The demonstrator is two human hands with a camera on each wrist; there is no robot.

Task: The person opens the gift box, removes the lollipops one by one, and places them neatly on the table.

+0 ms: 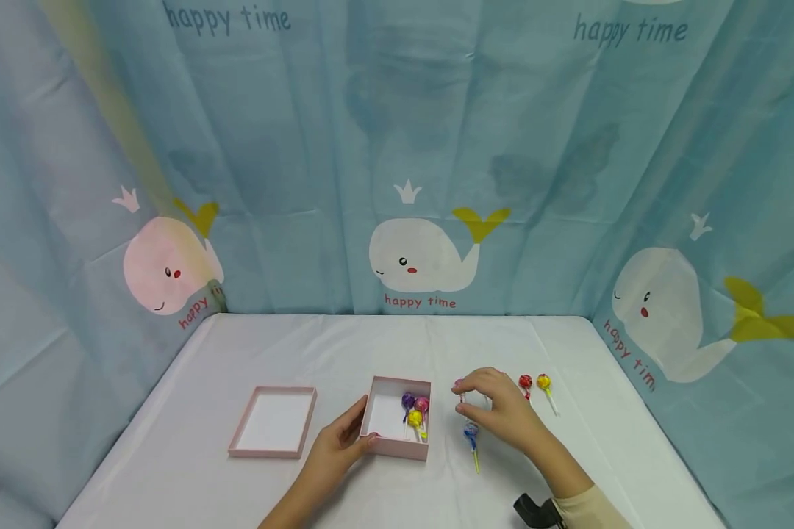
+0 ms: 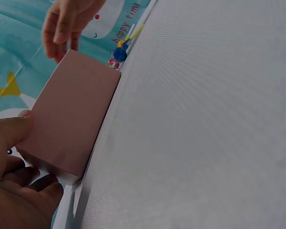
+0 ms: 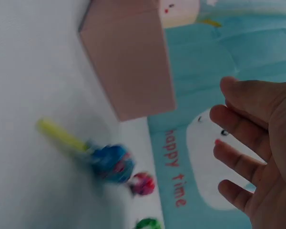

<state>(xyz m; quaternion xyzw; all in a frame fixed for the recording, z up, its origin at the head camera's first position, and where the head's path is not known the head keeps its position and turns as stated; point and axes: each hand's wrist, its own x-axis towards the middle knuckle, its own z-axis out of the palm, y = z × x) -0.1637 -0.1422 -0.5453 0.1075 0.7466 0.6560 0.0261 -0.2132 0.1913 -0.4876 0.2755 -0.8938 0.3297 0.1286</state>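
Observation:
My left hand [image 1: 334, 444] grips a pink box [image 1: 397, 448] by its near left corner, thumb at the near wall and fingers along the left side. Inside lie a purple lollipop [image 1: 407, 400], a pink lollipop [image 1: 422, 405] and a yellow lollipop [image 1: 415, 419], towards the right wall. To the right of the box, my right hand [image 1: 496, 408] hovers with loosely bent fingers and nothing in them, as the right wrist view shows. Just below its thumb lies a blue lollipop [image 1: 471, 433] with a yellow stick. The hand partly hides other lollipops behind it.
A pink-rimmed lid [image 1: 271, 453] with a white inside lies left of the box. Beyond my right hand are a red lollipop [image 1: 526, 382] and a yellow-wrapped lollipop [image 1: 544, 382]. A green lollipop [image 3: 149, 223] shows in the right wrist view. Blue whale-print curtains [image 1: 291, 257] surround the white-covered table [image 1: 238, 499].

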